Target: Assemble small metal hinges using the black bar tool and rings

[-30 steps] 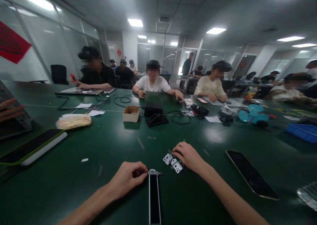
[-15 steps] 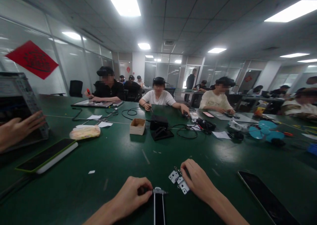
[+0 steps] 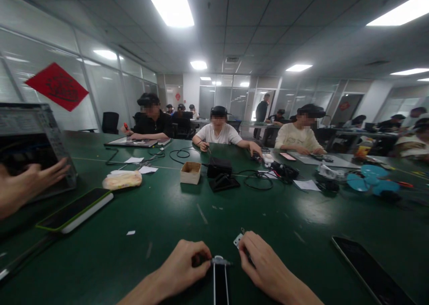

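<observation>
A long black strip with white edges (image 3: 220,282) lies at the bottom middle, with a grey piece (image 3: 221,261) across its far end. My left hand (image 3: 187,262) pinches the left tip of that grey piece between thumb and fingers. To the right, my right hand (image 3: 261,260) is closed over small white metal plates (image 3: 237,240); one plate and a bit of chain show past its fingertips, and the rest is hidden under the fingers.
A dark phone (image 3: 368,264) lies at right, a green-edged device (image 3: 75,210) at left. Another person's hand (image 3: 36,184) is at a metal case (image 3: 62,148). Farther off are a small box (image 3: 191,173), a black stand (image 3: 224,182), cables and blue fan blades (image 3: 372,180).
My right hand has moved a little toward the strip and now covers most of the white plates. The view has shifted slightly left; my left hand keeps its pinch.
</observation>
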The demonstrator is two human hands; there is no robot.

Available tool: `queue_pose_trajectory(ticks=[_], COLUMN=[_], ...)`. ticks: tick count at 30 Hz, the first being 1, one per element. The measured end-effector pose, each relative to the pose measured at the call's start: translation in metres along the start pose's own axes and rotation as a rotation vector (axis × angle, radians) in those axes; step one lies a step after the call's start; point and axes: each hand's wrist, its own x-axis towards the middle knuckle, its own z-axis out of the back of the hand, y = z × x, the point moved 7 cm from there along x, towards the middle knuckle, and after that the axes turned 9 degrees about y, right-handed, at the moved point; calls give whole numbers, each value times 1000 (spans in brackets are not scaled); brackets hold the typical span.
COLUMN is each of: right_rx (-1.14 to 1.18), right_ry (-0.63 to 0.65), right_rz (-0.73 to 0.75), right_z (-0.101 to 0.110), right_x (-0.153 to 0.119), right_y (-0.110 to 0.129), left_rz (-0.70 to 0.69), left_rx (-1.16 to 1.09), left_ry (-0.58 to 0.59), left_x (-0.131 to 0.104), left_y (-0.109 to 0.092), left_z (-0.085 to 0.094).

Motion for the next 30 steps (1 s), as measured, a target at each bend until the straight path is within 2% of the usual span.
queue_pose_trajectory(ticks=[8, 16, 30], right_rx=[23, 40, 67], right_ry=[43, 96, 122], right_rz=[11, -9, -24], right_z=[-7, -16, -18], right_x=[0, -1, -1], right_y=[10, 8, 8], left_rz=[-34, -9, -10], left_rx=[3, 28, 52], left_ry=[-20, -2, 3], left_x=[0, 0, -1], left_y=[3, 4, 3], left_z=[-3, -3, -3])
